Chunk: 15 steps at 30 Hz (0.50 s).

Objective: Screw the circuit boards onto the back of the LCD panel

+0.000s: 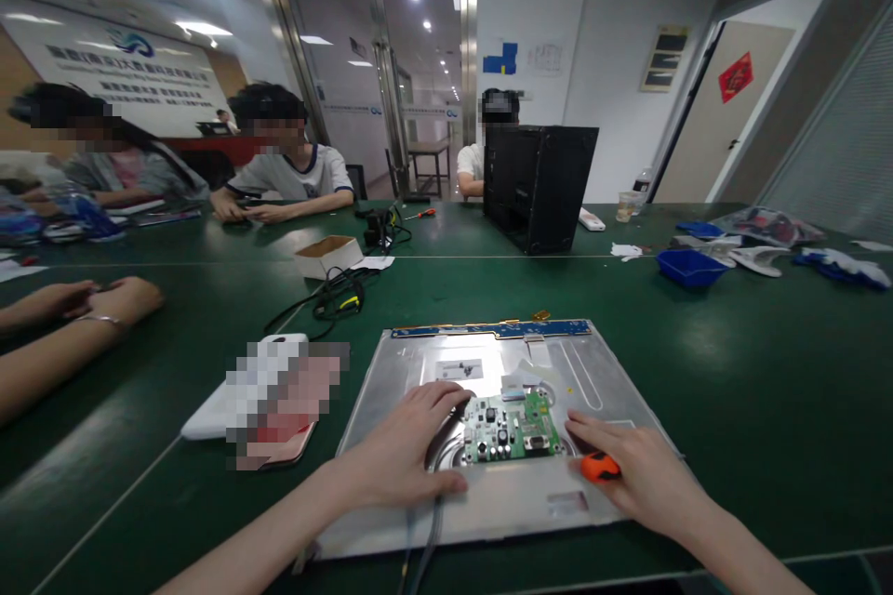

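A flat silver display panel (502, 502) lies on the green table in front of me, a narrow blue circuit strip (492, 329) along its far edge. On its middle sits a green circuit board (514, 428) with several chips and connectors. My left hand (405, 442) rests at the board's left edge, thumb and fingers apart, over grey cables (433, 525) that run off the near edge. At the right of the board, my right hand (646, 469) has its fingers curled over a screwdriver with an orange handle (600, 467). Its tip is hidden.
Phones (297, 409) lie left of the panel. Beyond are a black cable (335, 297), a small open box (327, 256), a black computer case (540, 191) and a blue tray (690, 267). Another person's hands (118, 302) rest at the left; several people sit around the table.
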Each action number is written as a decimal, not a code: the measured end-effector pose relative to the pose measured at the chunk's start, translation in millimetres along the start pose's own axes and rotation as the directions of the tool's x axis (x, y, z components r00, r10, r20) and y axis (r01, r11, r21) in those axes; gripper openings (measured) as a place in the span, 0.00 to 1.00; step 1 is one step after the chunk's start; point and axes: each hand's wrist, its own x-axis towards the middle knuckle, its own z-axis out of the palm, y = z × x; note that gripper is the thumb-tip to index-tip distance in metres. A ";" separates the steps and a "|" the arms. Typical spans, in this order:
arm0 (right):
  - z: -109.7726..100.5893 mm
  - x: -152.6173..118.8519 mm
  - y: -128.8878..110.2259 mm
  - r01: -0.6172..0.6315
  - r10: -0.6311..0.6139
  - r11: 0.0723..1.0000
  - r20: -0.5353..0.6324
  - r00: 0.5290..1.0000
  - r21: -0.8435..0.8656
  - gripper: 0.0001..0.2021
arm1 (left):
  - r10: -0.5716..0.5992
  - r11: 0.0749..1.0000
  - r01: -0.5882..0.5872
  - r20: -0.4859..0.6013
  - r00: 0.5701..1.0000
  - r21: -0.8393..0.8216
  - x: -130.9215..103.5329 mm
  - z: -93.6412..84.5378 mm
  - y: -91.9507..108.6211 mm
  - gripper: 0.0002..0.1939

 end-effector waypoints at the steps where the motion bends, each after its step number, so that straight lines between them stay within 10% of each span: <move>1: -1.6 -0.3 2.4 -0.002 0.002 1.000 0.001 1.000 -0.003 0.25 | 0.004 1.000 -0.004 0.004 1.000 0.004 2.6 0.3 1.9 0.44; 15: -18.2 7.3 22.2 0.104 -0.106 0.994 -0.056 0.993 -0.041 0.22 | 0.043 0.999 -0.041 -0.087 0.995 0.021 31.0 4.6 16.4 0.26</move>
